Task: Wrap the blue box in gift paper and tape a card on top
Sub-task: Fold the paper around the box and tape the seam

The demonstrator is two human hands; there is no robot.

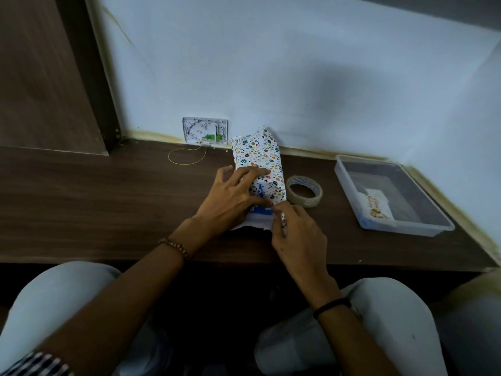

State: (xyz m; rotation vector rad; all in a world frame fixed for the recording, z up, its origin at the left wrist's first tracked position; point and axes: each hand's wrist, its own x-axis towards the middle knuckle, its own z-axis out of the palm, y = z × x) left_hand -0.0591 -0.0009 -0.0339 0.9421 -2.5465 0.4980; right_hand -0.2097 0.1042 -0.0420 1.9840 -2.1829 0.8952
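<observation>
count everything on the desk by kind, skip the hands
blue box: 1
gift paper, part way round the box: 1
tape roll: 1
clear tray: 1
card, lying in the tray: 1
yellow cord loop: 1
total: 6

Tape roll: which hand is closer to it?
Right. The right hand pinches the gift paper at the near end of the box, just in front and left of the tape roll. The left hand presses the paper across the box from it.
</observation>
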